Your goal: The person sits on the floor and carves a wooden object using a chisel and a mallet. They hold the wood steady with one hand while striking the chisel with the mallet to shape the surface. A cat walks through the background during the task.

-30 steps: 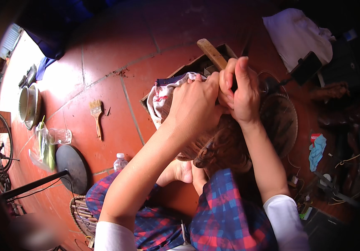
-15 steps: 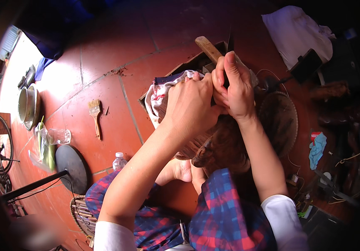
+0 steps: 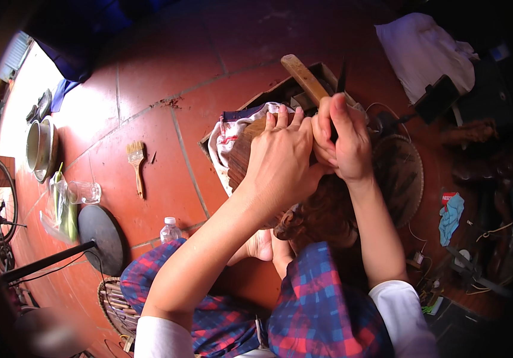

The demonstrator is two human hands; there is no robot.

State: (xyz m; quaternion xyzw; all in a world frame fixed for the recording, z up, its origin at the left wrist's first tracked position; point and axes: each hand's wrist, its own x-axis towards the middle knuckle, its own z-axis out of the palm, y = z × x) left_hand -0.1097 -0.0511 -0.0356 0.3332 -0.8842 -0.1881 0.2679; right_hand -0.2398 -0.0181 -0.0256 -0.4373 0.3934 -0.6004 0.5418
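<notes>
A dark brown carved wooden piece (image 3: pixel 316 218) rests in front of my crossed legs, on a whitish cloth (image 3: pixel 223 143) with a dark band. My left hand (image 3: pixel 283 152) lies across its upper part, fingers stretched out over the wood and thumb reaching toward the other hand. Close against it, my right hand (image 3: pixel 346 140) is closed in a fist with the thumb up. From that fist rises the thin dark shaft (image 3: pixel 343 74) of a tool; its working end is hidden by my hands. Just beyond lies a light wooden bar (image 3: pixel 304 77) with a rounded end.
Behind the work stands a box (image 3: pixel 262 95). A paintbrush (image 3: pixel 137 167) lies left on red tiles, near a glass (image 3: pixel 86 192), a plastic bottle (image 3: pixel 170 230), metal bowls (image 3: pixel 44 149) and a round black stand base (image 3: pixel 104 232). To the right are a round basket (image 3: pixel 408 179) and a blue cloth (image 3: pixel 450 219).
My left fingers have straightened out across the wood, baring more of its upper part. My right hand has moved slightly down and right, the tool shaft with it.
</notes>
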